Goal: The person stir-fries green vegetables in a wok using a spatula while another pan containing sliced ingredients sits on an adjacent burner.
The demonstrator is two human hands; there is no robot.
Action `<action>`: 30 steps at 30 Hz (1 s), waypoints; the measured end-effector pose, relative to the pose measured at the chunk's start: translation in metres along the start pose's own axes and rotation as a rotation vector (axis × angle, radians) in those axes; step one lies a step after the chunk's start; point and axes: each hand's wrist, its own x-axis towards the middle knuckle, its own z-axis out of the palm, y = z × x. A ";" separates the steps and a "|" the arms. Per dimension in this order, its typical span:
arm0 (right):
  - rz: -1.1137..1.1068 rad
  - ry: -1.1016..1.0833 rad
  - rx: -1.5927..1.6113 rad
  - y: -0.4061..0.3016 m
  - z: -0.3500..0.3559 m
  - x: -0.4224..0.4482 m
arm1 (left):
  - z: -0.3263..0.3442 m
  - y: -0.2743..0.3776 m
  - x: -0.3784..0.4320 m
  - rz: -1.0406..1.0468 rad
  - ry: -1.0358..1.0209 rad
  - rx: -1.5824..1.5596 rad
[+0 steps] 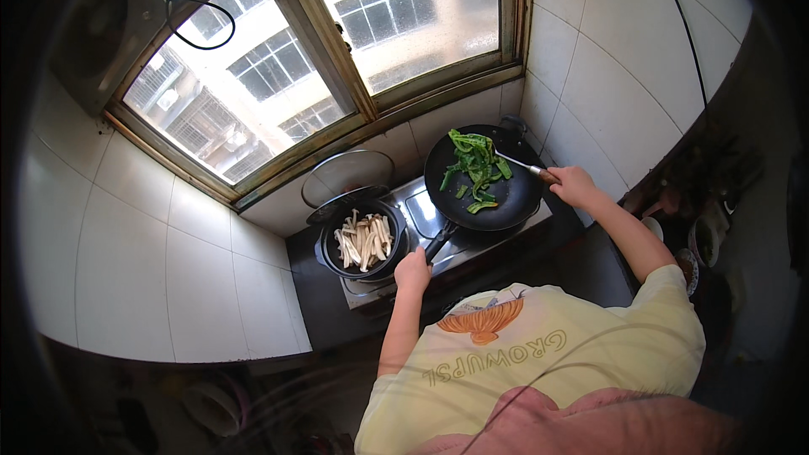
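A black wok sits on the right side of the gas stove, with sliced green peppers in it. My left hand grips the wok's black handle. Held in my right hand is a spatula with a wooden grip and metal shaft; its head is hidden among the peppers. On the stove's left side stands a dark pot with side handles, filled with pale sliced mushrooms.
A glass lid leans behind the pot, against the tiled wall under the window. White tile walls close in the corner on both sides. Several bowls stand at the right. A black cable hangs along the right wall.
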 end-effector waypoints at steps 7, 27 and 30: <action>0.033 0.164 -0.505 -0.020 0.006 -0.017 | 0.000 0.000 -0.001 0.003 0.003 0.005; -0.178 0.548 1.500 -0.070 0.030 0.116 | -0.006 0.001 0.000 -0.004 0.016 -0.011; -0.167 0.645 1.420 -0.068 0.062 0.094 | -0.006 0.002 0.002 0.006 0.010 -0.012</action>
